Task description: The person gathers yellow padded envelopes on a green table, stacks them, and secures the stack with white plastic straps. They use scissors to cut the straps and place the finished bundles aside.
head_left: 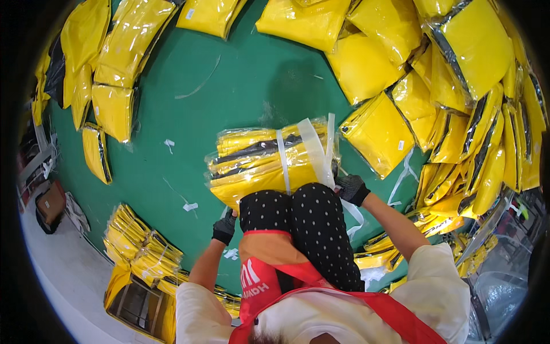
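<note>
A bundle of folded yellow-and-black packs (258, 166) in clear plastic lies against my knees. One white band (283, 157) runs around its middle. Farther right, a wider white strap (314, 150) crosses it, and a loose end stands up at the far right corner. My right hand (353, 190), in a dark grey glove, is closed at the near right corner, apparently on the strap; its fingertips are partly hidden. Beside my left knee, my left hand (224, 227), gloved alike, is just below the bundle's near left corner. Its fingers are mostly hidden.
Yellow packs (378, 135) are heaped along the right and far right. More packs (113, 109) line the left. Strapped bundles (154, 258) are stacked at the near left. White strap pieces (405, 172) and scraps (190, 206) lie on the green floor (172, 155).
</note>
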A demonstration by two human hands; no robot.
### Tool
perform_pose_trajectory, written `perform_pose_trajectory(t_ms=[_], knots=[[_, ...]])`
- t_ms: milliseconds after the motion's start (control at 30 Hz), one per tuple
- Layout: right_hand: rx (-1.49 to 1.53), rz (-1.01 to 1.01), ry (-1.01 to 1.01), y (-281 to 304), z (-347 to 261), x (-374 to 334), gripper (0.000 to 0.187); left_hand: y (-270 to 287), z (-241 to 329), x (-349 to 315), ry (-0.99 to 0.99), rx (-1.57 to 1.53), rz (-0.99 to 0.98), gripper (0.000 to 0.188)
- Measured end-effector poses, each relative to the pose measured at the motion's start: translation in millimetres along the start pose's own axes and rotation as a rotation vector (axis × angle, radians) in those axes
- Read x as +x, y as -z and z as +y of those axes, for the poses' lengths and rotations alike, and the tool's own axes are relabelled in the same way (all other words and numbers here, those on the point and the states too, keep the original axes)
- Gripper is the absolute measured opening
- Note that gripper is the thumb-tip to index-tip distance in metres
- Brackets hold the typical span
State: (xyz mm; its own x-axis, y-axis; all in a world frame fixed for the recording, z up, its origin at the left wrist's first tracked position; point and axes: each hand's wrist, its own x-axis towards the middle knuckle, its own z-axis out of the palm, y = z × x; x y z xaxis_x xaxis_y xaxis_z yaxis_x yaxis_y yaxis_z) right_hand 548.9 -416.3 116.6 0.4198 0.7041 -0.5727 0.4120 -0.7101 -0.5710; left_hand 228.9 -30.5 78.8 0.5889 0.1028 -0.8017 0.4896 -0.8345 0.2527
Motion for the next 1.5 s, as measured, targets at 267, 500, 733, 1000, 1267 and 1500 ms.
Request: perform_pose_trajectory(t_ms=[267, 500, 733, 1000, 1267, 1500], knots=[[0.147, -0.208, -0.12, -0.6, 10.7, 40.0, 0.022, 21.1, -7.7, -11.9, 0.15, -0.133, -0.236, 0.046], [1.426, 0.14, -0.731, 32.9, -6.4, 45.3, 0.027, 137.4, -1.4, -20.5, 0.69, -1.287, -0.373, 0.027], [1.76, 0.079, -0.658, 63.8, 6.0, 67.7, 0.023, 162.6, 34.2, 8.0, 0.273, -0.949, 0.184, 0.032], [1.632, 0.348, -0.549, 117.8, 51.2, 97.6, 0.024, 146.1, 43.1, 39.2, 0.466, -1.592, 0.471, 0.033], [1.487, 0.309, -1.03, 55.8, -53.1, 5.5, 0.022, 108.8, 21.9, -12.6, 0.587, -1.935, 0.325, 0.029], [1.017, 0.252, -0.979, 98.4, -109.7, -19.5, 0.054, 181.7, 4.8, -49.7, 0.521, -1.694, 0.554, 0.021]])
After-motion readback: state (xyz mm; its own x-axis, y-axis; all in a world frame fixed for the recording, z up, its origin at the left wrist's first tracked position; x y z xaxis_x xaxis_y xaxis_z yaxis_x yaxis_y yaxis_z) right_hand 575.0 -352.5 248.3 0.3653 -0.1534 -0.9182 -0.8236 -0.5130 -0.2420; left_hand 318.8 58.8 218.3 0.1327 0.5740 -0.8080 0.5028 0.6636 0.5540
